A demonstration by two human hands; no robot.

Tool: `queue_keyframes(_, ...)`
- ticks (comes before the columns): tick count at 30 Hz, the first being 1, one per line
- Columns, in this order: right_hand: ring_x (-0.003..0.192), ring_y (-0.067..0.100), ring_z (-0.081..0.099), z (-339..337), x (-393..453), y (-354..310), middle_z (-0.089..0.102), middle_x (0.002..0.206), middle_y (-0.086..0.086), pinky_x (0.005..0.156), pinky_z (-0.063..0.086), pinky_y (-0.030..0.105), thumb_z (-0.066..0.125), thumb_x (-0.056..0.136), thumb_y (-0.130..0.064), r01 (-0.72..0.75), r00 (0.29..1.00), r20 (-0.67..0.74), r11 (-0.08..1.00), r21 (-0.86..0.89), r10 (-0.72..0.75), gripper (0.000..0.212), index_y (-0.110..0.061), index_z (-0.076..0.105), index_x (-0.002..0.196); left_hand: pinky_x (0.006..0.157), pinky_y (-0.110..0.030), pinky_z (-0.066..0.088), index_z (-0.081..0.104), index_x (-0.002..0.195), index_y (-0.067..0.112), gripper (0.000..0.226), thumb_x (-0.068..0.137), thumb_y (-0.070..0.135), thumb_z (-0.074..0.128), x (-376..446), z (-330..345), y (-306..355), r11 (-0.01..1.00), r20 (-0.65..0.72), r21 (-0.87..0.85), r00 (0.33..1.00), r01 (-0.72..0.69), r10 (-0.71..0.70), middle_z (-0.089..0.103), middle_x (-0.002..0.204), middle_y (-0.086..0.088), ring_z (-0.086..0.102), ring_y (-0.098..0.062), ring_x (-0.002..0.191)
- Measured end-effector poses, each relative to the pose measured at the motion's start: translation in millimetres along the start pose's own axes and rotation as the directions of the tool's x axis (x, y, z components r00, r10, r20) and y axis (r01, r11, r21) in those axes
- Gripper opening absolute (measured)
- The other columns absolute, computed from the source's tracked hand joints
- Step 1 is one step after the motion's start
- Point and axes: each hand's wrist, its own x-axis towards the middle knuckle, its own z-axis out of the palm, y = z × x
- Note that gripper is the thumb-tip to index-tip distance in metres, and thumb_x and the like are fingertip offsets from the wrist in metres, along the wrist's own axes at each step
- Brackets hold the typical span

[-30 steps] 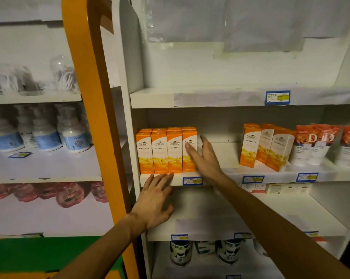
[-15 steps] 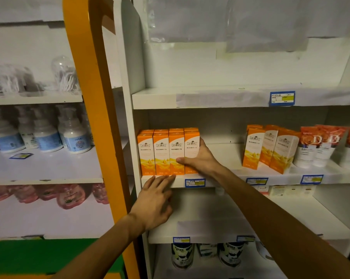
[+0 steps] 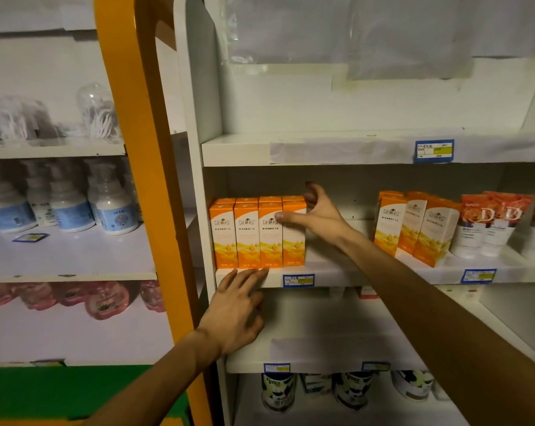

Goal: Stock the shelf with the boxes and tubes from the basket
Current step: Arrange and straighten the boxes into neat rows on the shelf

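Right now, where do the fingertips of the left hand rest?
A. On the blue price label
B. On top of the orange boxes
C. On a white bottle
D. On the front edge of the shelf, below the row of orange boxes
D: the left hand lays straight fingers on the front edge of the shelf, just under the row of orange boxes.

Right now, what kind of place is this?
Likely a shop aisle, perhaps personal care: blue price tags on the shelf edge, identical orange boxes faced in a row, pump bottles on the next unit.
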Motion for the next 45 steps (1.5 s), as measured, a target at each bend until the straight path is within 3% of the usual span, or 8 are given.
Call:
queue_keyframes(4,0.128,0.024,0.054,-4,16,-16,0.046,0.150,0.007,0.097,0.050,0.030,0.092,0.064,-0.033,0.053,0.996,0.081,0.981,-0.188,-0.038,0.108,-0.019,0.033,0.153,0.120,-0.048,0.021,0.070,0.104,0.030,0.034,0.084,0.048,0.051,0,-1,-1,1.000,0.007,0.003,1.000,-0.003,0.003,0.031,0.160,0.000,0.029,-0.024,0.146)
queue_keyframes(9,0.130,0.024,0.053,-1,21,-27,0.049,0.148,0.003,0.106,0.049,0.044,0.087,0.068,-0.048,0.175,0.972,0.221,0.863,-0.474,-0.076,0.094,-0.025,0.043,0.148,0.119,-0.048,0.021,0.070,0.102,0.030,0.032,0.083,0.047,0.052,0,0,-1,1.000,-0.005,0.006,1.000,-0.008,0.008,0.032,0.160,0.000,0.031,-0.024,0.145)
queue_keyframes(15,0.132,0.023,0.047,3,21,-19,0.053,0.144,0.000,0.109,0.041,0.051,0.053,0.080,-0.077,0.374,0.927,0.288,0.536,-0.757,-0.240,0.083,-0.026,0.046,0.146,0.119,-0.046,0.018,0.070,0.099,0.030,0.029,0.082,0.047,0.053,0,1,-1,1.000,-0.016,0.021,1.000,-0.006,0.006,0.033,0.160,0.000,0.031,-0.024,0.145)
queue_keyframes(23,0.122,0.023,0.052,5,20,-17,0.056,0.134,0.007,0.101,0.046,0.040,0.050,0.094,-0.061,0.415,0.910,0.328,0.582,-0.700,-0.255,0.067,-0.015,0.048,0.142,0.119,-0.048,0.022,0.070,0.097,0.030,0.029,0.080,0.047,0.055,0,3,0,1.000,-0.025,0.030,1.000,-0.001,0.002,0.034,0.159,-0.001,0.032,-0.024,0.144)
queue_keyframes(30,0.116,0.019,0.054,3,20,-16,0.058,0.131,0.007,0.094,0.046,0.033,0.041,0.087,-0.065,0.429,0.903,0.340,0.614,-0.662,-0.264,0.074,-0.014,0.049,0.141,0.121,-0.047,0.014,0.068,0.101,0.030,0.030,0.083,0.047,0.052,-2,3,0,1.000,-0.010,0.006,1.000,-0.001,0.001,0.028,0.162,0.000,0.025,-0.024,0.148)
queue_keyframes(38,0.115,0.021,0.055,4,19,-17,0.058,0.129,0.009,0.093,0.047,0.034,0.049,0.097,-0.053,0.433,0.900,0.351,0.616,-0.658,-0.259,0.059,-0.011,0.050,0.139,0.123,-0.047,-0.004,0.062,0.110,0.031,0.035,0.085,0.050,0.046,-8,5,9,0.999,0.043,-0.018,0.999,0.033,-0.032,-0.001,0.167,0.002,-0.009,-0.019,0.153)
queue_keyframes(41,0.123,0.025,0.053,2,16,-19,0.055,0.137,0.009,0.101,0.047,0.040,0.043,0.100,-0.055,0.457,0.890,0.373,0.529,-0.715,-0.264,0.060,-0.014,0.046,0.143,0.124,-0.049,0.001,0.062,0.113,0.031,0.037,0.084,0.051,0.047,-7,4,9,0.999,0.056,-0.035,0.998,0.036,-0.034,0.000,0.167,0.001,-0.009,-0.019,0.153)
queue_keyframes(45,0.139,0.027,0.043,4,8,-28,0.045,0.152,0.007,0.112,0.038,0.049,0.031,0.100,-0.062,0.444,0.890,0.376,0.302,-0.844,-0.256,0.067,-0.018,0.037,0.150,0.123,-0.046,-0.004,0.062,0.114,0.031,0.039,0.085,0.051,0.048,-8,2,6,1.000,0.085,-0.022,0.996,0.019,-0.018,-0.005,0.167,0.002,-0.011,-0.018,0.153)
